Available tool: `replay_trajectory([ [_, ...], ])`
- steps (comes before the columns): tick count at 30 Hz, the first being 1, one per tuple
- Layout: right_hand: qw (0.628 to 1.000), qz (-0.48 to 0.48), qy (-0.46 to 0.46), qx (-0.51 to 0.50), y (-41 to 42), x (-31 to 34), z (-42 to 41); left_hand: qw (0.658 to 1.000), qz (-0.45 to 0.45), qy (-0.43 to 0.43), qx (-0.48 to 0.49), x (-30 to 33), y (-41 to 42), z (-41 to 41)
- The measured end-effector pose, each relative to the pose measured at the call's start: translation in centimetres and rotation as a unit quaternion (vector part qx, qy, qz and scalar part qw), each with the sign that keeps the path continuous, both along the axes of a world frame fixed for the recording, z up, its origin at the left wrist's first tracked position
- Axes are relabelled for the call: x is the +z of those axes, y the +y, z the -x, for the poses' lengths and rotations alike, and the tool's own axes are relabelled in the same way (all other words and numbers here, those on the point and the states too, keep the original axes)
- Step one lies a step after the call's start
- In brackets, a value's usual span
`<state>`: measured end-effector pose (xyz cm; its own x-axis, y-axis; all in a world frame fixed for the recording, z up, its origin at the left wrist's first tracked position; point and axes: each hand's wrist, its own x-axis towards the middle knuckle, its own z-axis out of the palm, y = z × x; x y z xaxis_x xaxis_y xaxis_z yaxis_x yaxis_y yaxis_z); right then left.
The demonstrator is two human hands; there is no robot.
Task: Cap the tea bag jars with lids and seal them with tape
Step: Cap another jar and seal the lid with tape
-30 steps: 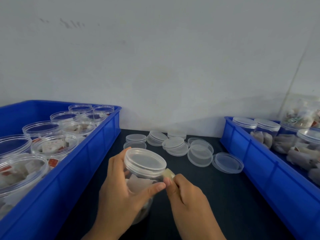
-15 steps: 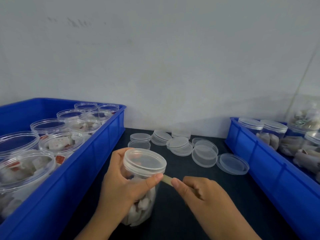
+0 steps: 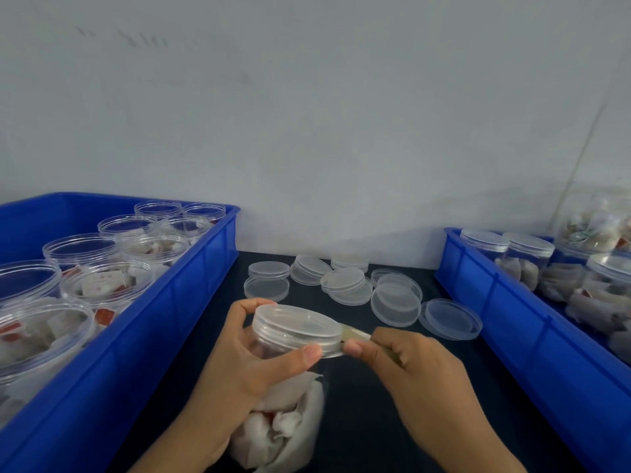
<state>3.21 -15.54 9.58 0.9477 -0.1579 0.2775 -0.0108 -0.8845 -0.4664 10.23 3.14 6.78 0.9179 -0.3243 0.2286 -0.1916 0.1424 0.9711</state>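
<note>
Half a second back I had the jar [image 3: 283,387] standing nearly upright with the tape [image 3: 355,333] drawn out short from its rim. Now the jar leans toward me and to the right, its lid [image 3: 296,327] tipped so I look across the top, and my right hand [image 3: 420,377] has closed in against the lid's edge. I judge the strip is being laid round the seam where lid meets jar, so the capping of this one is done and the sealing is under way but not finished.

My left hand [image 3: 239,367] grips the jar high up, fingers curled round the far side, thumb pressed on the near skirt of the lid. My right hand pinches the yellowish tape between thumb and forefinger, fingers [image 3: 355,348] narrow, thumb tip just beside the left thumb at the rim. How far round the tape already sticks I cannot tell.

Beyond my fingers, spare lids [image 3: 396,303] lie on the dark worktop [image 3: 368,421]. Left of my left hand is the blue bin [image 3: 153,319] of open jars; right of my right hand is the blue bin of capped jars [image 3: 505,302].
</note>
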Motion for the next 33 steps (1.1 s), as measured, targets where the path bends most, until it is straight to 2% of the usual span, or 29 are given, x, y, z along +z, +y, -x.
replay_trajectory([
  [8,0.999,-0.031,0.007,0.003,0.5,-0.6,-0.3,0.998,0.032,0.036,-0.035,-0.3,0.0,0.1],
  [12,0.999,-0.046,0.01,-0.012,0.9,-1.1,-0.3,1.0,0.007,0.006,-0.027,-0.2,-0.1,0.5],
  [16,0.987,-0.162,0.004,-0.017,1.9,-1.6,-0.4,0.998,-0.03,-0.034,0.045,-0.5,-0.2,0.7],
  [18,0.983,-0.184,-0.009,-0.01,2.7,-1.8,-0.4,0.991,-0.051,-0.08,0.093,-0.7,-0.3,0.6],
  [20,0.982,-0.186,-0.009,-0.004,3.4,-1.9,-0.4,0.986,-0.063,-0.107,0.113,-0.8,-0.4,0.7],
  [23,0.983,-0.183,0.005,0.006,4.0,-2.0,-0.4,0.989,-0.051,-0.109,0.085,-0.7,-0.4,0.7],
  [28,0.99,-0.134,0.007,0.04,4.1,-1.9,-0.4,0.982,-0.066,-0.097,0.148,-0.8,-0.5,0.1],
  [33,0.997,-0.065,0.0,0.044,3.2,-1.1,0.1,0.981,-0.049,-0.096,0.159,-0.7,-0.3,0.0],
])
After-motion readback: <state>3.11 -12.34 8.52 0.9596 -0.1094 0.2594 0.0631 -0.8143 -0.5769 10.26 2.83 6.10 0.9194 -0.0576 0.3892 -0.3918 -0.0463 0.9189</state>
